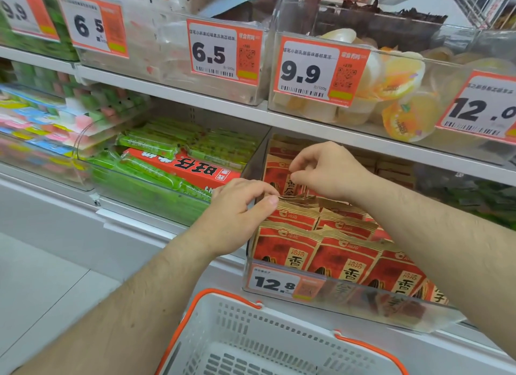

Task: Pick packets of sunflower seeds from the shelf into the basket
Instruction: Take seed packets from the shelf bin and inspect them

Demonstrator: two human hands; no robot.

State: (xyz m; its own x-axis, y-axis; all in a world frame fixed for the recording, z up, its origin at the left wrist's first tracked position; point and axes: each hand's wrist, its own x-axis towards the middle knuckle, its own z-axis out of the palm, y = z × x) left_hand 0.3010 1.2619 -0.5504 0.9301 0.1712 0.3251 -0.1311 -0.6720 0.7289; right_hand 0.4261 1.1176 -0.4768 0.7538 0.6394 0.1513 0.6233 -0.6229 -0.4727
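Note:
Red and tan packets of sunflower seeds (343, 260) stand in rows inside a clear bin (363, 299) with a 12.8 price tag on the lower shelf. My left hand (237, 209) pinches the top edge of a packet in a middle row. Further back, my right hand (326, 170) pinches the top of an upright packet (279, 179). Directly below the bin sits the white basket (251, 332) with orange handles; no packet shows in the part of it that is in view.
To the left, a clear bin holds green snack packets (156, 173) and a red box (184, 166). The upper shelf (195, 95) carries bins of jelly cups (402, 95) with orange price tags overhanging the seed bin.

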